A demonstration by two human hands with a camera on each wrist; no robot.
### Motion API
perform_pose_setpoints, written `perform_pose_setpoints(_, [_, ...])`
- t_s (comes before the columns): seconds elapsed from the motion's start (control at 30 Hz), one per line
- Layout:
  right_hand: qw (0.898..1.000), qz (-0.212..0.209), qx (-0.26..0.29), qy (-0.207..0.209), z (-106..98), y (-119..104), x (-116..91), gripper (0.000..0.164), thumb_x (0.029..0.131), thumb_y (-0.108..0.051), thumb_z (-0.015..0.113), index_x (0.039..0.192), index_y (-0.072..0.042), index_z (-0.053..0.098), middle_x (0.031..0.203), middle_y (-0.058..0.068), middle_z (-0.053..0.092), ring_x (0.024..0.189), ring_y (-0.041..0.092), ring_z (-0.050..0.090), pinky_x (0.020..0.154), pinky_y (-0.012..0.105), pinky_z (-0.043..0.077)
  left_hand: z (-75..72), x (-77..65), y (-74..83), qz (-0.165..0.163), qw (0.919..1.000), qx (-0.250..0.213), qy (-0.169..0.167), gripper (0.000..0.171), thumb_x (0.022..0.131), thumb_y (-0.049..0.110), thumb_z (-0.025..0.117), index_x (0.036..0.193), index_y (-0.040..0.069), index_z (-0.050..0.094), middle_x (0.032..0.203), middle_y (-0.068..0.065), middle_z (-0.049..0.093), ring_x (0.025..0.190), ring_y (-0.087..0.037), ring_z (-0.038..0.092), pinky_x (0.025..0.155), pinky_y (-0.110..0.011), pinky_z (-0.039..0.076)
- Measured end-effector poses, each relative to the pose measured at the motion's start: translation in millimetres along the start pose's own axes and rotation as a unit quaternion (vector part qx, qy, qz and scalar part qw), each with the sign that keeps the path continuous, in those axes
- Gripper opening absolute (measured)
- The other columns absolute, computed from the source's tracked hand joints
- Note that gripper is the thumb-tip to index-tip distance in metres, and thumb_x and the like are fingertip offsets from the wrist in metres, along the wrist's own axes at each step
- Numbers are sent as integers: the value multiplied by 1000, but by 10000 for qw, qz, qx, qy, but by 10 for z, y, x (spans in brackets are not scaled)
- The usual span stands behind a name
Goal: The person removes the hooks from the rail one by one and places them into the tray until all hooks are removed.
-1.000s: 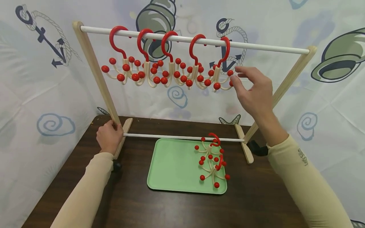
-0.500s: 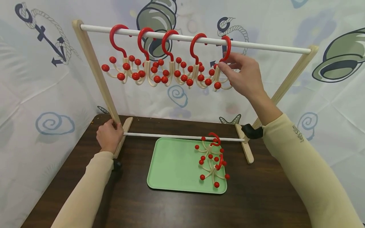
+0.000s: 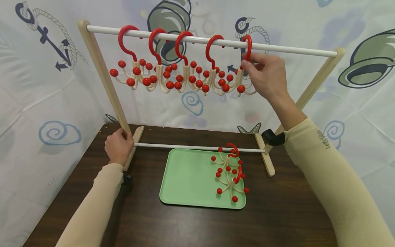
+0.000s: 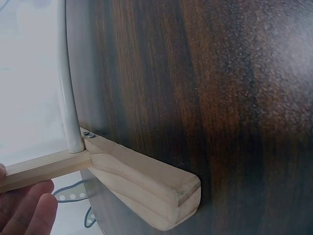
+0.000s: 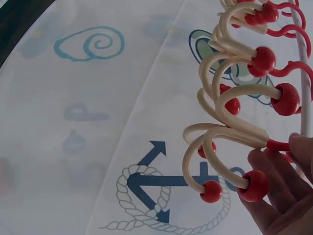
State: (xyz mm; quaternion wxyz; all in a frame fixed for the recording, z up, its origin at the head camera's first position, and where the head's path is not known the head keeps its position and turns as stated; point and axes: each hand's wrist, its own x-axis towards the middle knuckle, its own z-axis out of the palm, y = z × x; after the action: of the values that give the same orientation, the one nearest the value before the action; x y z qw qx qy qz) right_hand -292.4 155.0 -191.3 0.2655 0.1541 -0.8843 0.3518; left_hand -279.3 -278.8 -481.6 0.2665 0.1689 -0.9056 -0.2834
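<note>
Several hangers with red hooks and cream curved arms tipped with red balls hang in a row from the white top rail [image 3: 197, 39] of a wooden rack. My right hand [image 3: 267, 73] pinches the rightmost hanger [image 3: 239, 79] at the base of its hook, which loops over the rail. In the right wrist view, my thumb and fingers [image 5: 281, 178] meet at that red stem. My left hand [image 3: 118, 147] grips the lower part of the rack's left post [image 3: 103, 73], just above its foot [image 4: 142, 181].
A green tray [image 3: 185, 178] lies on the dark wooden table [image 3: 191, 226]. Two more hangers, one behind [image 3: 227, 158] and one in front [image 3: 231, 185], lie at its right side. A lower white rail [image 3: 197, 148] runs behind the tray. Patterned cloth hangs at the back.
My right hand has come from beside the rightmost hanger to pinch its stem, and that hanger has shifted slightly right along the rail. My left hand stays on the post.
</note>
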Motion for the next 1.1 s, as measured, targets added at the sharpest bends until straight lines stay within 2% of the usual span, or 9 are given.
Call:
perform_pose_setpoints(0.27, [9978,-206,270,567,-126,62,9,29,94,-30,66,118,-17,73,106,4,73,88,12,67,70,21,46,8,4,-9,-46,10000,47,-35,31,94,25,55,101,-2,67,88,-24,69,78,-45,63,68,-59,46])
perform_pose_setpoints(0.53, [9942,-117,597,888,-292,179,-41,26,92,-26,69,114,-15,75,101,3,74,82,2,66,67,18,47,3,11,0,-47,10000,26,-43,30,94,25,55,100,-2,67,88,-24,69,78,-46,63,67,-59,46])
perform_pose_setpoints(0.83, [9881,51,833,1292,-461,398,-246,25,91,-21,70,115,-14,74,101,-1,74,83,2,66,72,18,49,-5,16,8,13,10000,-24,-8,31,94,24,54,100,-3,67,86,-24,68,75,-44,63,65,-58,46])
perform_pose_setpoints(0.97, [9852,-17,820,1506,-498,466,-316,24,90,-21,70,113,-12,75,97,-2,75,80,2,67,71,17,49,2,11,-9,-11,10000,-1,-12,31,94,24,54,100,-3,67,86,-24,69,75,-44,63,65,-57,46])
perform_pose_setpoints(1.1, [9869,-32,716,1447,-483,532,-414,25,90,-22,70,113,-12,75,99,-1,75,83,1,67,73,17,49,26,7,-7,-65,10000,13,-19,31,94,24,54,101,-3,67,87,-24,69,75,-44,63,65,-57,46])
